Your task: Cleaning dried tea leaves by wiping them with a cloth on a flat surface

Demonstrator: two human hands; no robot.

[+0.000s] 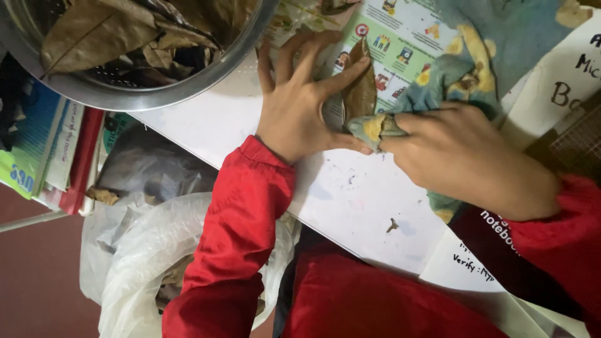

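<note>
A single dry brown leaf (362, 87) is pinned flat against the white table (350, 188) by the left hand (300, 106), whose fingers are spread wide and pressed down rather than curled around anything; the leaf is bracketed between forefinger and thumb. The right hand (463, 156) is clenched on a bunched corner of a blue-and-yellow cloth (451, 69), and that wad is held against the lower end of the leaf. The step in hand is judged to be the wiping of the leaf's surface. For the stroke to come, steady pressure from the left hand is judged necessary so that the brittle leaf is not dragged or torn, and a light pass along its length seems called for.

One leaf is counted under the hands. Many more dry leaves (125, 37), too overlapped to be counted, are heaped in one steel bowl (188, 84) at the upper left. One cloth is seen, and one printed sheet with small coloured pictures (394, 44) is laid beneath the leaf's upper end. One crumpled white plastic bag (144, 263) is seen below the table edge, with a few brown scraps inside. One small leaf fragment (392, 225) is left on the table. Both arms are covered by red sleeves (238, 238).
</note>
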